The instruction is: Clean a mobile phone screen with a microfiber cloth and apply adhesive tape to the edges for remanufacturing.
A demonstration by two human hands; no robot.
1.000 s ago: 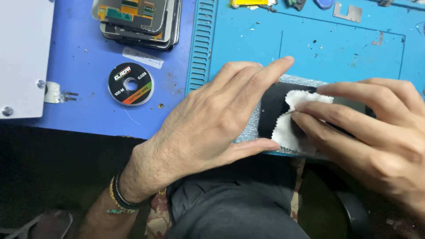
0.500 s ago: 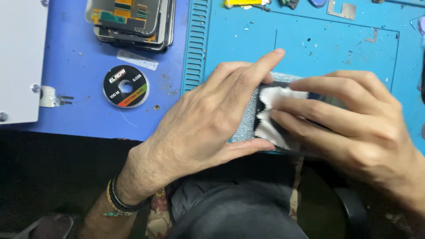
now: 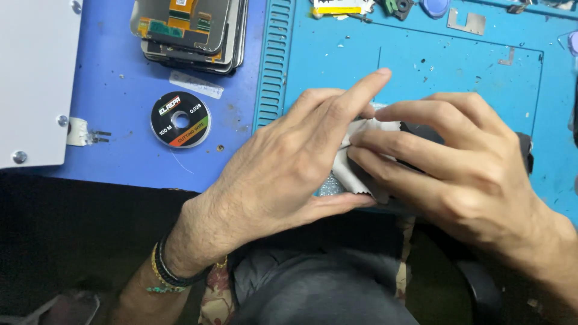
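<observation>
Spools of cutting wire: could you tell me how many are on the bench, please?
1. The round black spool lies flat on the dark blue mat, left of the left hand. Others may be hidden under the hands.

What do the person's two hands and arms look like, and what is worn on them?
Both hands are bare, with no gloves or sleeves. The left hand has dark, gold and green beaded bracelets at the wrist. The right hand shows no ring or band.

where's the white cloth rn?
Head view, centre: white cloth pinched under right hand fingertips, beside left hand, on the dark device.
</observation>
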